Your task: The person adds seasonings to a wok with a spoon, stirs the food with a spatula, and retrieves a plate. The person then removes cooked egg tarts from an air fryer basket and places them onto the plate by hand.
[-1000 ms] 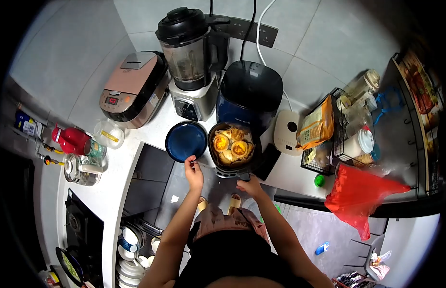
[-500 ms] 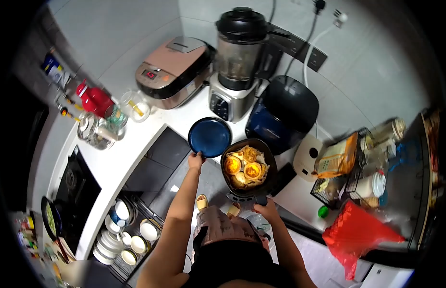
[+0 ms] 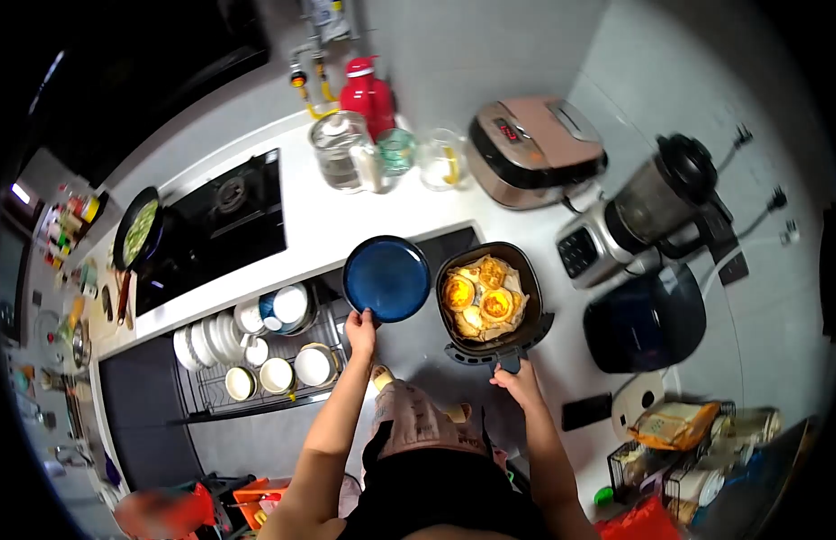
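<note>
A round dark blue plate [image 3: 386, 279] is gripped at its near edge by my left hand [image 3: 362, 331], thumb on the rim. To its right, my right hand [image 3: 519, 382] is closed around the handle of a black air fryer basket [image 3: 537, 270]. Inside the basket, egg tarts [image 3: 496, 304] and other browned pieces rest on crumpled baking paper. Plate and basket are side by side, a small gap between them, both held up over the floor near the counter edge. The air fryer body [image 3: 645, 319] stands on the counter at the right.
Along the counter [image 3: 319, 225] are a black stove [image 3: 220, 225], a pan [image 3: 137, 229], a glass kettle [image 3: 344, 157], a rice cooker [image 3: 537, 148] and a blender [image 3: 647, 202]. Below the stove, an open dish rack [image 3: 256, 396] holds bowls and plates. A wire basket [image 3: 674, 468] is lower right.
The view has swung left, towards the stove and dish rack. Plate and basket have moved with my hands away from the air fryer body. Both hands keep their holds.
</note>
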Demonstrator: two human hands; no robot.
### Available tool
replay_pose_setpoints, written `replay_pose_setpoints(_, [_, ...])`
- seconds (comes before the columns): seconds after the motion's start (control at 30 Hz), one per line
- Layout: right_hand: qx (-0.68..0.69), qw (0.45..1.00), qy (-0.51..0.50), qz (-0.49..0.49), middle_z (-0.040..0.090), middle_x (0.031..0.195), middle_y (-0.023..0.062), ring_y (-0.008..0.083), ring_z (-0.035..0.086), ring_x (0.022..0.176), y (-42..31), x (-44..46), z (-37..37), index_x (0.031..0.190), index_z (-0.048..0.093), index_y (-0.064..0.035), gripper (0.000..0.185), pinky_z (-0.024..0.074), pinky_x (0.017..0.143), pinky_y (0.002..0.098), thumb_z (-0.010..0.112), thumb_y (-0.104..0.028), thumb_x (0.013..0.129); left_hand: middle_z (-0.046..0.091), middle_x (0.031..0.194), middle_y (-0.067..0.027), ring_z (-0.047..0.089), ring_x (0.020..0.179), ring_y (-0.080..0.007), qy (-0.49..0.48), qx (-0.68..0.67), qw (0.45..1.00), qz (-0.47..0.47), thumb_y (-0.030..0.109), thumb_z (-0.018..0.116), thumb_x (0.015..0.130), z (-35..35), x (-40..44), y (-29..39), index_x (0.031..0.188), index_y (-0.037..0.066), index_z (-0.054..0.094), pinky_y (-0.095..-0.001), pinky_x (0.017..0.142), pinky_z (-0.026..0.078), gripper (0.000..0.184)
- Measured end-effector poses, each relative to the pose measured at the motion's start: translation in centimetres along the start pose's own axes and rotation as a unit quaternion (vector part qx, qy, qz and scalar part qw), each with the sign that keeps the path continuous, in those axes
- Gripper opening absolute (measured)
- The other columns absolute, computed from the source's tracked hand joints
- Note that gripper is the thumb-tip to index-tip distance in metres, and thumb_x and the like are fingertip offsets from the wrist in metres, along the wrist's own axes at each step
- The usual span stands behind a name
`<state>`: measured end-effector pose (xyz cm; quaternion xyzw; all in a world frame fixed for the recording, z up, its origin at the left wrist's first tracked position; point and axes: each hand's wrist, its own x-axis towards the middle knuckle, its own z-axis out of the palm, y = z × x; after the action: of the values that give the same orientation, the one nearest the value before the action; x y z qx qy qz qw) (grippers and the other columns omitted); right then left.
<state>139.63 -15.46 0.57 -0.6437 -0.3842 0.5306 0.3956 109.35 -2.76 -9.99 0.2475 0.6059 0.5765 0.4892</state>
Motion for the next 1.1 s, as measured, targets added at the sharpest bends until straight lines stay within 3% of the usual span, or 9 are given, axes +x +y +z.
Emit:
replay_pose_setpoints(0.1, [-0.029,0.996,-0.065,0.055,0.059,0.061,0.0055,0.0161,0.061,0.058,-4.5,4.4,5.5,0.071,0.057,0.0007,0.015,0.0457,0.054,0.0264,0.060,-0.013,0.065,0.053,0.067,-0.0028,0.052,0.057,-0.0106,0.078,0.009,0.997,0.002,0.012,0.050,0.087,-6.3,4.0,2.2,0.084,0.000,0.052,-0.0279,0.060,0.053,0.013])
replay_pose_setpoints(0.23, [-0.047,0.983,-0.139,0.108,0.058,0.072,0.0061,0.0198,0.063,0.061,-7.3,10.0,13.1,0.081,0.056,0.0004,0.023,0.0464,0.054,0.0273,0.060,-0.017,0.067,0.052,0.064,-0.0044,0.050,0.053,-0.0113,0.151,0.015,0.988,-0.022,0.011,0.051,0.087,-13.1,8.4,4.9,0.076,0.002,0.049,-0.0255,0.049,0.046,0.014])
replay_pose_setpoints(0.33, [-0.066,0.973,-0.175,0.133,0.058,0.078,0.0073,0.0228,0.064,0.064,-9.5,13.7,18.2,0.088,0.055,0.0016,0.030,0.0473,0.055,0.0281,0.061,-0.019,0.067,0.053,0.062,-0.0044,0.050,0.052,-0.0111,0.188,0.008,0.982,-0.035,0.011,0.051,0.086,-16.3,11.6,6.6,0.075,0.002,0.049,-0.0253,0.049,0.045,0.015])
replay_pose_setpoints(0.47, [-0.107,0.960,-0.222,0.131,0.058,0.078,0.0084,0.0227,0.064,0.063,-10.5,17.0,22.6,0.090,0.054,0.0038,0.034,0.0473,0.053,0.0283,0.061,-0.019,0.066,0.049,0.062,-0.0025,0.051,0.052,-0.0128,0.234,-0.037,0.971,-0.036,0.009,0.050,0.086,-18.5,13.8,7.5,0.076,0.001,0.050,-0.0275,0.052,0.051,0.013])
replay_pose_setpoints(0.53, [-0.129,0.951,-0.247,0.137,0.058,0.078,0.0087,0.0226,0.063,0.063,-11.2,18.5,23.7,0.090,0.053,0.0046,0.035,0.0471,0.052,0.0282,0.061,-0.019,0.066,0.051,0.066,-0.0035,0.053,0.056,-0.0140,0.249,-0.030,0.966,-0.059,0.008,0.049,0.087,-19.0,14.5,8.2,0.083,-0.001,0.053,-0.0279,0.055,0.052,0.010])
replay_pose_setpoints(0.6, [-0.139,0.946,-0.259,0.137,0.058,0.079,0.0091,0.0223,0.063,0.062,-11.4,19.9,24.6,0.092,0.053,0.0046,0.036,0.0470,0.052,0.0281,0.061,-0.019,0.066,0.051,0.066,-0.0037,0.053,0.055,-0.0125,0.262,-0.058,0.962,-0.052,0.008,0.051,0.086,-18.9,14.9,8.5,0.074,0.001,0.048,-0.0264,0.052,0.050,0.014])
replay_pose_setpoints(0.7, [-0.152,0.942,-0.265,0.137,0.058,0.080,0.0092,0.0217,0.063,0.063,-11.6,21.9,25.2,0.093,0.052,0.0034,0.036,0.0473,0.052,0.0278,0.061,-0.019,0.067,0.051,0.066,-0.0034,0.053,0.056,-0.0138,0.280,-0.057,0.956,-0.063,0.008,0.049,0.086,-18.7,15.2,8.8,0.082,0.000,0.052,-0.0279,0.055,0.052,0.010])
replay_pose_setpoints(0.93, [-0.196,0.906,-0.340,0.159,0.059,0.083,0.0096,0.0203,0.063,0.066,-12.8,27.7,25.0,0.099,0.052,-0.0003,0.038,0.0486,0.055,0.0267,0.061,-0.019,0.068,0.056,0.070,-0.0063,0.054,0.056,-0.0133,0.320,-0.079,0.944,-0.033,0.008,0.049,0.086,-16.7,15.8,7.9,0.079,-0.002,0.051,-0.0253,0.053,0.048,0.012])
replay_pose_setpoints(1.1, [-0.211,0.917,-0.317,0.120,0.060,0.095,0.0146,0.0206,0.063,0.070,-14.3,29.9,25.2,0.124,0.039,0.0019,0.067,0.0502,0.059,0.0287,0.069,-0.026,0.071,0.056,0.077,-0.0073,0.056,0.063,-0.0145,0.365,-0.100,0.925,-0.030,0.010,0.049,0.087,-15.5,14.9,7.3,0.081,-0.001,0.049,-0.0267,0.058,0.051,0.012])
